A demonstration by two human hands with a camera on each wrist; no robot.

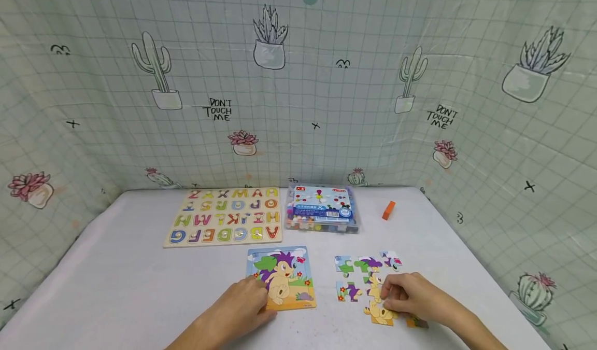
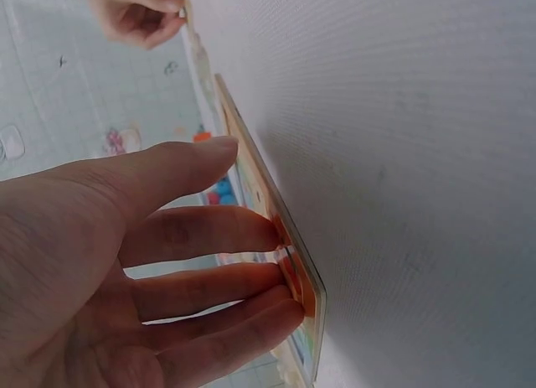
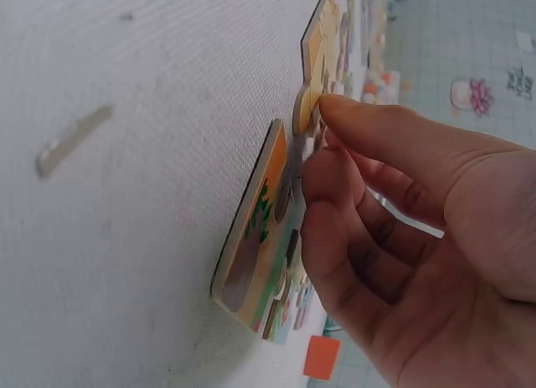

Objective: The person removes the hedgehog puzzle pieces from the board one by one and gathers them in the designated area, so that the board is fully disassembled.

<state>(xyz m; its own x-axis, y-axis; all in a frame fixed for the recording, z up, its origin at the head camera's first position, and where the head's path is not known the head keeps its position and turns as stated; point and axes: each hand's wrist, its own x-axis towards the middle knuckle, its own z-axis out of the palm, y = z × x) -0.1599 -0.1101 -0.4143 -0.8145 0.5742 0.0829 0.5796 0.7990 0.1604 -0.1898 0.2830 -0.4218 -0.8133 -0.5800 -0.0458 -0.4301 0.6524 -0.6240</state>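
My left hand [image 1: 249, 298] rests its fingertips on the lower left of a square picture board [image 1: 291, 267] with a purple-haired hedgehog. In the left wrist view its fingers [image 2: 209, 237] are nearly straight on the board's edge. To the right lie loose jigsaw puzzle pieces of the same hedgehog, partly joined. Over their right side, my right hand [image 1: 412, 295] has curled fingers, with thumb and forefinger pinching at a puzzle piece mostly hidden by them. A yellow bottom piece [image 1: 381, 316] lies beside the thumb, and an orange-edged corner piece [image 3: 251, 229] lies under the hand.
Behind the board are a wooden alphabet puzzle [image 1: 224, 218] and a clear plastic case [image 1: 322, 208] of coloured parts. An orange block [image 1: 388, 210] lies at the back right. More puzzle pieces, such as a left-edge piece [image 1: 342, 290], lie between board and right hand.
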